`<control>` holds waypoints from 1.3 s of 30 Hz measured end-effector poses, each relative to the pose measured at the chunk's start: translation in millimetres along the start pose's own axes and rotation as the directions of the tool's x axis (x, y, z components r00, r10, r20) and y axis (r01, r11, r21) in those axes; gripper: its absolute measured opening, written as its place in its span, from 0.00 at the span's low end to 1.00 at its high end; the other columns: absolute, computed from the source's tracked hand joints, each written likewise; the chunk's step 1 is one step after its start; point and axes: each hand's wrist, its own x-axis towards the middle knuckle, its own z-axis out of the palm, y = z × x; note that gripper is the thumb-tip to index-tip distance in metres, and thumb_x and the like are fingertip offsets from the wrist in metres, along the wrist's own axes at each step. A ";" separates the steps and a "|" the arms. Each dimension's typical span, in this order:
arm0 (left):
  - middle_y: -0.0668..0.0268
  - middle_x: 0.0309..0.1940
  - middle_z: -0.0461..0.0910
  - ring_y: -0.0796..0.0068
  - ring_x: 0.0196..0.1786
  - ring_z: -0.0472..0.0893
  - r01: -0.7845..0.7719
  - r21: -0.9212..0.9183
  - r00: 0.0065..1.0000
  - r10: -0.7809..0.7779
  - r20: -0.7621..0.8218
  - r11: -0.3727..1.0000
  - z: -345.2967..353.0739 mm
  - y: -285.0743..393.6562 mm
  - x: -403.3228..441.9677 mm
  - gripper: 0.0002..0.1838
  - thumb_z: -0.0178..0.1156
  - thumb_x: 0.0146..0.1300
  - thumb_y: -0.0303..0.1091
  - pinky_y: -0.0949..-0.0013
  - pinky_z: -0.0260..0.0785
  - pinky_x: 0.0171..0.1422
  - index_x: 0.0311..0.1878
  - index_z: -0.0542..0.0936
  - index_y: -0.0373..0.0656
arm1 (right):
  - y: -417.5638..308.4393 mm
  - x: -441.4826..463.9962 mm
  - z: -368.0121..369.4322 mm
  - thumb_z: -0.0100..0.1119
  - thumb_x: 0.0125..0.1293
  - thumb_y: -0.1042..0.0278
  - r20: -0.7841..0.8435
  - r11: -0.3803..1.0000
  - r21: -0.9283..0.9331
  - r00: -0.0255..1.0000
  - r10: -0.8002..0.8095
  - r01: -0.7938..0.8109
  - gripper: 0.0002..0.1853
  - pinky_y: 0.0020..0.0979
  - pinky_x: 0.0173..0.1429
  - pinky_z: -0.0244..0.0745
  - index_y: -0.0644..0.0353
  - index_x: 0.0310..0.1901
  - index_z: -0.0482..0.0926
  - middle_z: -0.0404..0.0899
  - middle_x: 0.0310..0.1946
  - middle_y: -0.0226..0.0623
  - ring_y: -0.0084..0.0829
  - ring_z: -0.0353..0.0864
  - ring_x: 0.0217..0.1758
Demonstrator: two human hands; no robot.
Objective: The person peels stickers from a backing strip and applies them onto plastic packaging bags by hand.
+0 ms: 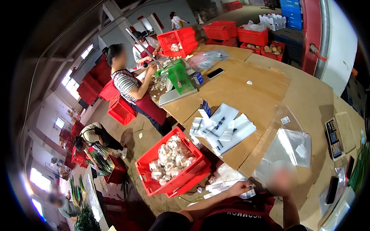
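My left hand (pixel 239 188) is at the table's front edge, its fingertips pinched on a strip of white printed labels (pixel 248 194) that hangs down in front of my apron. My right hand (pixel 282 181) is blurred. It lies over the near edge of a stack of clear plastic bags (pixel 269 154), and its fingers cannot be made out. A small white square label (pixel 301 150) rests on the bags, and another label with a printed code (pixel 285 120) lies just beyond them.
Left of me stands a red crate (pixel 169 188) of bagged white produce. Printed plastic bags (pixel 221 127) lie on the cardboard-covered table (pixel 246 81). To the right are a scale (pixel 333 138), a phone (pixel 332 190) and green stalks (pixel 359 169). A co-worker (pixel 129 81) works at a green machine (pixel 181 77).
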 end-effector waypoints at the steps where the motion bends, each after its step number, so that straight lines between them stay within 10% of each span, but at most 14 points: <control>1: 0.77 0.19 0.61 0.89 0.24 0.60 0.014 0.013 1.000 -0.014 0.013 1.000 -0.4 1.8 -0.2 0.05 0.53 0.58 0.27 0.78 0.55 0.26 0.27 0.70 0.39 | -0.7 -0.3 -2.8 0.48 0.55 0.52 0.005 1.000 0.012 1.000 0.008 -0.008 0.24 0.44 0.63 0.52 0.57 0.49 0.69 0.65 0.53 0.46 0.43 0.62 0.58; 18: 0.71 0.16 0.58 0.83 0.24 0.58 -0.013 0.077 0.999 0.016 -0.040 0.997 1.5 9.6 -5.9 0.09 0.53 0.54 0.25 0.73 0.55 0.27 0.22 0.63 0.39 | -18.7 17.9 -38.4 0.56 0.48 0.43 0.200 0.960 0.211 0.969 0.142 -0.184 0.25 0.42 0.61 0.57 0.50 0.44 0.76 0.74 0.46 0.41 0.39 0.69 0.54; 34: 0.75 0.15 0.57 0.87 0.21 0.57 -0.004 -0.073 0.997 -0.002 -0.082 0.997 2.8 13.0 -3.9 0.11 0.53 0.55 0.26 0.76 0.51 0.24 0.20 0.63 0.42 | 18.0 6.2 -18.4 0.46 0.63 0.65 -0.144 0.895 0.424 0.965 0.217 -0.138 0.13 0.35 0.57 0.63 0.60 0.46 0.72 0.72 0.46 0.41 0.31 0.69 0.52; 36: 0.79 0.16 0.57 0.90 0.21 0.56 0.013 -0.192 0.998 -0.024 -0.057 0.981 1.9 8.8 -1.7 0.12 0.52 0.56 0.26 0.78 0.48 0.23 0.18 0.64 0.44 | 52.1 31.1 -45.3 0.47 0.64 0.65 -0.013 0.343 0.911 0.815 0.579 -0.228 0.08 0.25 0.42 0.64 0.60 0.34 0.69 0.69 0.37 0.32 0.23 0.66 0.39; 38: 0.79 0.16 0.60 0.90 0.22 0.58 0.008 -0.247 0.996 -0.029 -0.080 0.969 0.1 16.2 -0.5 0.11 0.52 0.57 0.28 0.79 0.51 0.25 0.20 0.67 0.42 | 81.9 40.6 -62.9 0.48 0.64 0.64 -0.136 0.075 0.985 0.425 0.895 0.157 0.09 0.24 0.42 0.62 0.61 0.37 0.68 0.69 0.37 0.32 0.23 0.65 0.38; 39: 0.79 0.17 0.61 0.90 0.22 0.59 -0.025 -0.241 0.996 0.004 -0.088 0.970 -2.8 22.5 0.9 0.10 0.52 0.58 0.28 0.79 0.52 0.25 0.20 0.68 0.42 | 82.2 37.2 -73.3 0.48 0.64 0.64 -0.137 0.083 0.986 0.414 0.900 0.147 0.09 0.24 0.42 0.62 0.61 0.37 0.68 0.69 0.37 0.32 0.23 0.65 0.38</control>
